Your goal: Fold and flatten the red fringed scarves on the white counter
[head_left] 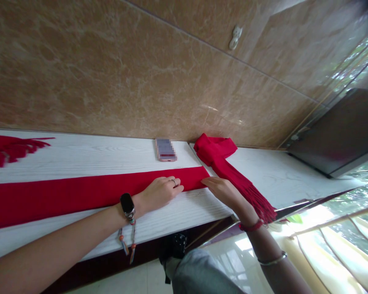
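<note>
A long red scarf [88,190] lies flat as a folded strip along the white wood-grain tabletop [116,153], running out of view at the left. My left hand [161,192] rests on it near its right end, fingers curled and thumb at the near edge. At the end's near corner, my right hand [222,190] has its fingers drawn together on the cloth; the exact grip of the fingertips is partly hidden. Beyond my right hand, a second red scarf [216,149] lies loosely bunched, its fringed tail reaching toward the table's front edge.
A phone [166,150] lies near the tiled wall [125,81]. Red fringe [10,149] shows at the far left. A dark box-shaped object [334,130] stands at the right, by the window. A wall socket [235,37] is above. My leg [202,273] is below the table edge.
</note>
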`<action>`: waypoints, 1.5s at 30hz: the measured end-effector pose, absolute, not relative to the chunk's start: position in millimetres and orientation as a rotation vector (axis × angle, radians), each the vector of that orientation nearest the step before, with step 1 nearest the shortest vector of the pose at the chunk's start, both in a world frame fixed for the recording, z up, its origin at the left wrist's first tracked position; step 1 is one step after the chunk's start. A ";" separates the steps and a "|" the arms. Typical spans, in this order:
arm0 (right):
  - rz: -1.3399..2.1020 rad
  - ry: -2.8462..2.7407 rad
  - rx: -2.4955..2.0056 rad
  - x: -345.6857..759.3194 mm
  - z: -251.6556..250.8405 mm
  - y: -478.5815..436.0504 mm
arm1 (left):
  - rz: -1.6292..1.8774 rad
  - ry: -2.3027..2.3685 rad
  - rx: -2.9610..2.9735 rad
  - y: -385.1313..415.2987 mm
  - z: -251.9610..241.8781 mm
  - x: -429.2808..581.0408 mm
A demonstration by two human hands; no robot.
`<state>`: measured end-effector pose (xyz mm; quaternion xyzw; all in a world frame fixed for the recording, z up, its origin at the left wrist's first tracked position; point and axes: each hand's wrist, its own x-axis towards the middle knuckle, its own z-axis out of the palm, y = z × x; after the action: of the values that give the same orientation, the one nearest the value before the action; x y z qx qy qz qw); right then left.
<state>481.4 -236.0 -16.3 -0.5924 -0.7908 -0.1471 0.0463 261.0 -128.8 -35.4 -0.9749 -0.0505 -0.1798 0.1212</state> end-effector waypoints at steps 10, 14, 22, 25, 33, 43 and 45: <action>-0.647 -2.217 -1.690 494.0 -36.5 -230.5 | -0.652 -0.220 -2.824 -125.5 -35.9 257.5; -0.722 -2.159 -1.627 498.1 -35.0 -233.5 | -0.797 -0.184 -2.756 -121.2 -37.0 256.4; -0.471 -2.307 -1.591 501.9 -31.7 -243.0 | -0.543 0.035 -2.808 -127.3 -30.8 257.0; -0.418 -2.315 -1.612 504.7 -34.9 -245.3 | -0.494 0.037 -2.834 -127.9 -28.9 257.0; -0.162 -2.154 -1.654 505.9 -36.5 -239.7 | -0.424 0.050 -2.984 -126.2 -25.3 255.2; 0.013 -1.475 -2.075 509.6 -49.9 -189.4 | -0.334 -0.195 -3.264 -115.1 -19.1 241.9; 0.034 -1.503 -2.080 511.3 -50.5 -182.1 | -0.192 -0.154 -3.247 -113.0 -22.2 236.7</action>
<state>511.3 -182.1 -50.5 -0.7772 -0.5614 0.0126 0.2838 236.7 -113.0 -22.2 -0.9955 -0.0473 -0.0589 -0.0574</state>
